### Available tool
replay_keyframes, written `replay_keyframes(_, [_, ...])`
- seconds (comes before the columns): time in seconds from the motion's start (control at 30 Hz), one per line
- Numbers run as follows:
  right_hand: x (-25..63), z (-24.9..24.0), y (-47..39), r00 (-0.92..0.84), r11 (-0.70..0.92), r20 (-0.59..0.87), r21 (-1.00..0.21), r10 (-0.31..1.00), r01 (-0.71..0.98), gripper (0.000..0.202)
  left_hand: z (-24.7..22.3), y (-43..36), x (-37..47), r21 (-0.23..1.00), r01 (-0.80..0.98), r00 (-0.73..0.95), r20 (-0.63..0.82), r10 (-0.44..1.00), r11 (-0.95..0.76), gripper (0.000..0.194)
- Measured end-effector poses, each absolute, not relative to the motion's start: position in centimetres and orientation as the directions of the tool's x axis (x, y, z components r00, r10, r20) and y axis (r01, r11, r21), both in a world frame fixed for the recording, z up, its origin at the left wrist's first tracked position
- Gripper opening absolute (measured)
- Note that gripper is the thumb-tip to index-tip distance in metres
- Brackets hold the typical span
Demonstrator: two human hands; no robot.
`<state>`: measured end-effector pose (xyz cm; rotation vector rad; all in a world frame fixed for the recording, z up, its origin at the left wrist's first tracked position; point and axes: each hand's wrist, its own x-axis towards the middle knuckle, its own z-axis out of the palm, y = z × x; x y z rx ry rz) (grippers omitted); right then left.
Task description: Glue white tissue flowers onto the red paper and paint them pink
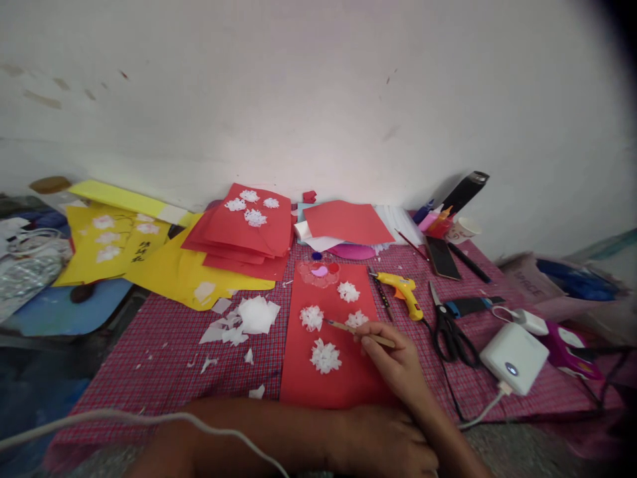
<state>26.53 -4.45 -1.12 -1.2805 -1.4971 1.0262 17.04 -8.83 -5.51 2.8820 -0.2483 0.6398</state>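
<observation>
My right hand (391, 355) is closed around a wooden-handled paintbrush (343, 325). The brush tip is beside a white paper flower (312, 318) on a red paper sheet (311, 388). Other white flowers, such as the lower one (326, 356) and the upper one (348, 291), sit on that sheet. A clear paint palette (311, 275) with lilac paint in it rests at the sheet's top. Along the table's front edge my left hand (385, 441) lies by my right forearm, its fingers curled; whatever they may hold is hidden.
White paper scraps (256, 315) lie left of the sheet. A yellow glue gun (403, 289), black scissors (450, 335) and a white power adapter (515, 358) are on the right. Stacked red sheets (233, 236) and yellow paper (174, 275) sit behind. A white cable (164, 417) crosses the left foreground.
</observation>
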Motion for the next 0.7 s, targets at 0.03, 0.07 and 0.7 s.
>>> replay_keyframes(0.03, [26.53, -1.06, -4.54, -0.076, 0.123, 0.106, -0.957, 0.991, 0.264, 0.015, -5.55, -8.84, 17.05, 0.139, -0.201, 0.895, 0.428, -0.125, -0.970, 0.007])
replay_keyframes(0.07, [26.51, -1.00, -4.60, -0.079, 0.122, 0.104, -0.955, 0.991, 0.272, 0.016, -5.56, -8.84, 17.05, 0.139, -0.201, 0.897, 0.423, -0.126, -0.970, 0.007])
replay_keyframes(0.7, [26.27, -1.16, -4.36, -0.109, 0.119, 0.091, -0.948, 0.990, 0.294, 0.016, -5.23, -8.78, 17.08, 0.158, -0.209, 0.903, 0.410, -0.128, -0.965, 0.008])
